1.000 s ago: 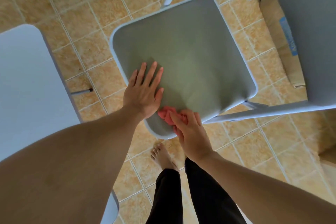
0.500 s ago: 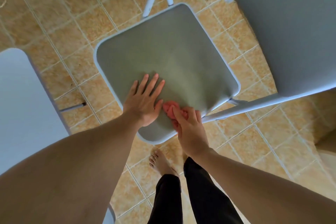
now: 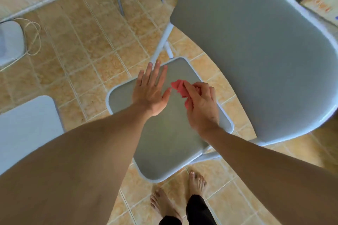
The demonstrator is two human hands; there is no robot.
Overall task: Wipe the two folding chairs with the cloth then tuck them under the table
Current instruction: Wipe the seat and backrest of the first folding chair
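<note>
Seat (image 3: pixel 164 144) edge under flat left hand (image 3: pixel 150 95); right hand (image 3: pixel 201 107) pinches cloth (image 3: pixel 180 88); floor (image 3: pixel 82 42) open beyond.

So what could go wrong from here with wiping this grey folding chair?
1. The right hand pinches the small red cloth bunched up, so each pass likely covers little; parts of the grey folding chair seat may get missed.
2. The left hand is spread flat over the seat's far edge; leaning there might tip or fold it.
3. Bare feet stand right by the seat's near edge; moving the chair could catch toes.
</note>
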